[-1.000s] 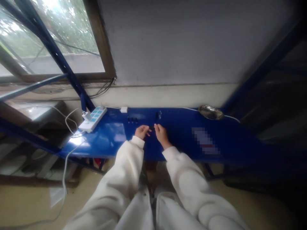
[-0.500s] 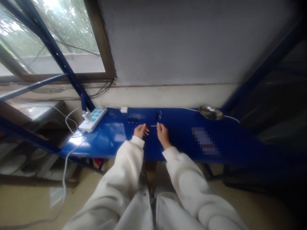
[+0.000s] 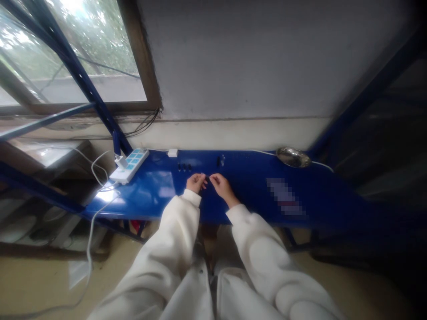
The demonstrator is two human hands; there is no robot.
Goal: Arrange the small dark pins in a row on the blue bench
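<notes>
Over the blue table (image 3: 253, 200), my left hand (image 3: 195, 183) is closed in a pinch on a small black piece (image 3: 207, 178). From the other side, the fingertips of my right hand (image 3: 220, 184) are closed at the same piece. Fingers cover most of it, so its exact kind is unclear. Just beyond my left hand, several small black parts (image 3: 184, 167) stand in a short row. Farther back, a longer black part (image 3: 218, 161) lies beside small clear or silvery bits (image 3: 223, 160).
A white power strip (image 3: 129, 166) with plugs and cords sits at the table's left end. Near the wall are a white adapter (image 3: 172, 153) and a shiny metal bowl (image 3: 293, 157). A pixelated flat item (image 3: 286, 197) lies on the right. Blue frame posts (image 3: 83, 82) rise at both sides.
My right hand has moved left, closing the gap to my left hand. The thin dark-and-silver rod that stretched between them no longer shows. My left hand has stayed nearly still.
</notes>
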